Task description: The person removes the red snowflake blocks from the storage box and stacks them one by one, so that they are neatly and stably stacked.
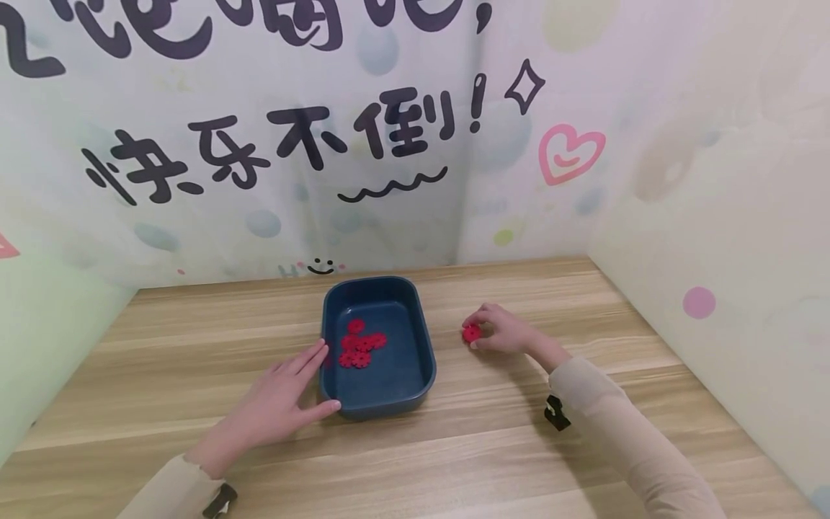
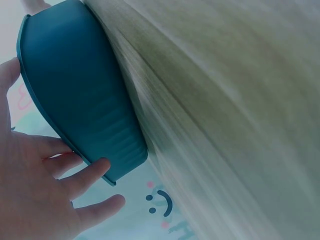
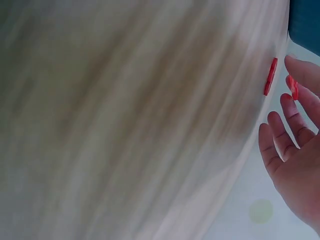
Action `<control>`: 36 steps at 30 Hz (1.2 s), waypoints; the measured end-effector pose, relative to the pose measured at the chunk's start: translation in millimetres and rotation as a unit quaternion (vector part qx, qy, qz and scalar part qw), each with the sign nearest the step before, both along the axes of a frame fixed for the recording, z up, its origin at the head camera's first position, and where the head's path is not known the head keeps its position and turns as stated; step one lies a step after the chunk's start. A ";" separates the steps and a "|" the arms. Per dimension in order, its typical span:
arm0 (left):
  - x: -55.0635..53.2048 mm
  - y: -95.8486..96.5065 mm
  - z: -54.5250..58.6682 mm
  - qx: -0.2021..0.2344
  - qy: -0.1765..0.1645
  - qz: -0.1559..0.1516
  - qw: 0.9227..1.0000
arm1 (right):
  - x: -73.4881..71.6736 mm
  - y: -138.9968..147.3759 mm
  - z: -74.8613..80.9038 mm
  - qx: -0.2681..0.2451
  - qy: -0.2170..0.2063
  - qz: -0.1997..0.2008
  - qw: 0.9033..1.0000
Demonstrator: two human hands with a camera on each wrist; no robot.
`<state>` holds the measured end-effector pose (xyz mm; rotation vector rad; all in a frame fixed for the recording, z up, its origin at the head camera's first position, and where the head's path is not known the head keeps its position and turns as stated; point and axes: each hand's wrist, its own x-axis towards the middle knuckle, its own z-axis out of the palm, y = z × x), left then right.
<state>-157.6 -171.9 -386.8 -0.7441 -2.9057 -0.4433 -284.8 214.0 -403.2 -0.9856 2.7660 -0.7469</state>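
In the head view a dark blue rectangular tray (image 1: 395,389) stands on the table, with several red notched plastic discs (image 1: 361,358) in its left half. My left hand (image 1: 275,404) rests against the tray's left side, thumb at the near corner and fingers spread along the rim; the left wrist view shows these fingers (image 2: 82,180) fairly straight on the tray's outer wall (image 2: 80,90). Right of the tray, my right hand (image 1: 502,330) pinches a red disc (image 3: 293,88) between thumb and index finger. Another red disc (image 3: 270,76) lies on the table beside the fingertips.
The wood-grain table (image 1: 214,324) meets a printed cloth wall (image 1: 402,231) at the back and a pale side wall (image 1: 733,252) on the right. A black strap piece (image 1: 556,414) shows at the right sleeve (image 1: 622,425).
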 end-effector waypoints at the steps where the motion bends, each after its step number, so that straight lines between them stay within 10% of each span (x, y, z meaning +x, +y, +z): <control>1: 0.1 0.0 0.0 0.001 0.000 0.000 1.000 | -0.5 0.2 -0.7 -0.001 0.001 0.001 1.000; 36: 1.7 0.5 4.8 -0.001 0.001 -0.004 1.000 | -4.2 -1.8 -2.7 0.015 -0.016 0.002 1.000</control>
